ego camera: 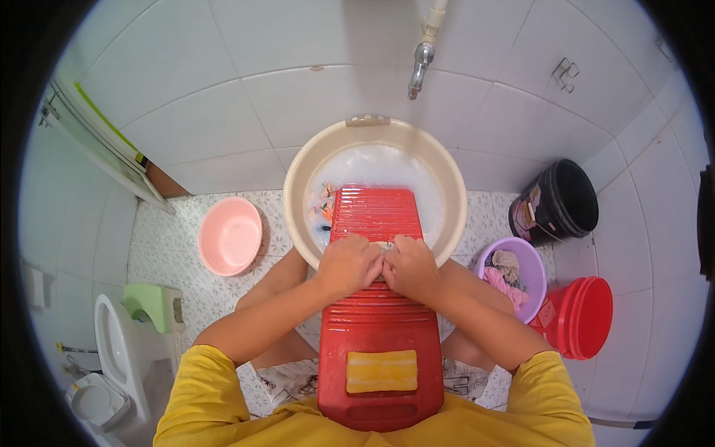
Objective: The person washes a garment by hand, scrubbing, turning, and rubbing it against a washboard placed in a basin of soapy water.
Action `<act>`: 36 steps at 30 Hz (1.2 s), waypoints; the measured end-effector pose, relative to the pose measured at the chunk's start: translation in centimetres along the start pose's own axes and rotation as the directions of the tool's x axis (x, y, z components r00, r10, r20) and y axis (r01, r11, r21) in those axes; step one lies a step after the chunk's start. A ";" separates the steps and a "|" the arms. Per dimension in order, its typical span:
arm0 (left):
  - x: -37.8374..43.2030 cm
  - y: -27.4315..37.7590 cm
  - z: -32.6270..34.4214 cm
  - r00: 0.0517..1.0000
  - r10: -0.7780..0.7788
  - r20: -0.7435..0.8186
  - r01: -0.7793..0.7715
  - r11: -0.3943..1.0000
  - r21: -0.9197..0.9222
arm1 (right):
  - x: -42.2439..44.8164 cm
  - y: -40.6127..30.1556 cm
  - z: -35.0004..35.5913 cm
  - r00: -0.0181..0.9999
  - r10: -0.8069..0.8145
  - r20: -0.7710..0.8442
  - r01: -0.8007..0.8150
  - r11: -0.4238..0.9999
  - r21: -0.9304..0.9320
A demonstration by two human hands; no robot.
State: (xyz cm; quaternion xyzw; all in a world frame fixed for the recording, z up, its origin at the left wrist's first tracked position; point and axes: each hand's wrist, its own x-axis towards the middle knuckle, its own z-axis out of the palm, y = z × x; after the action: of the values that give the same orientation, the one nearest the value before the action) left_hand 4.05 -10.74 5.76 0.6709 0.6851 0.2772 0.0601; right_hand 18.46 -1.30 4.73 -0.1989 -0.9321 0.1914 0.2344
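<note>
A red plastic washboard leans from the soapy water of a cream basin back to my lap. My left hand and my right hand meet knuckle to knuckle over its ridges, fingers curled. Between them shows a sliver of pale cloth; my hands hide the rest. A yellow bar of laundry soap lies in the board's recess close to my body. Left of the board, orange-patterned fabric floats in the suds.
On the floor are a pink basin to the left, and a purple basin with clothes, a black bucket and a red bucket to the right. A metal tap hangs above; a green stool stands beside the toilet.
</note>
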 end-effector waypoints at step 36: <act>1.3 -2.8 -3.5 0.992 0.033 -0.121 -0.035 0.999 -0.021 | -2.5 -1.6 -6.4 0.765 0.586 0.266 -0.158 -0.229 0.960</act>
State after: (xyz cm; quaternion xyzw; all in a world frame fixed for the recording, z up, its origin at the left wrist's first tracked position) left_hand -0.13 -10.39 7.76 0.6638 0.6726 0.3263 0.0218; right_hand 23.29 -2.11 9.83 -0.2672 -0.3277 0.8299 0.3640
